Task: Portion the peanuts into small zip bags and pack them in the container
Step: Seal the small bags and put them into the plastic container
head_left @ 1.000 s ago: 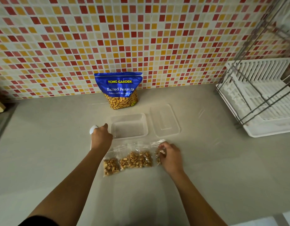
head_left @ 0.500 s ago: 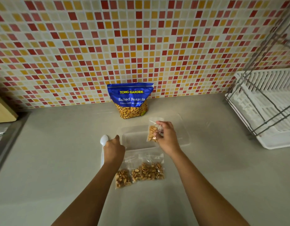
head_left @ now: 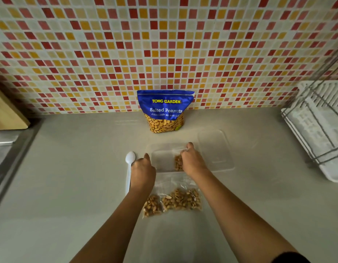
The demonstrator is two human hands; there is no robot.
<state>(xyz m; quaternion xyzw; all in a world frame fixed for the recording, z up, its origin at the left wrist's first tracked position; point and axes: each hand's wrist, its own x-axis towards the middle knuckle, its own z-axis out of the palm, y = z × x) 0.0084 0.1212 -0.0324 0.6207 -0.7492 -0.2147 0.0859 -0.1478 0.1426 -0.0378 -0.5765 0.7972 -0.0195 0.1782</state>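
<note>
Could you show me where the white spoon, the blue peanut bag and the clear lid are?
white spoon [head_left: 130,157]: head view, on its rounded bowl end.
blue peanut bag [head_left: 165,110]: head view, on the printed front.
clear lid [head_left: 215,149]: head view, on its flat middle.

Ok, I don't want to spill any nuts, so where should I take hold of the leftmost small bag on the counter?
I'd pinch the clear, empty top strip of the leftmost bag, coming from above at the end toward the container. It lies flat with the nuts bunched at the near end, so that far strip is thin and free of them.
</note>
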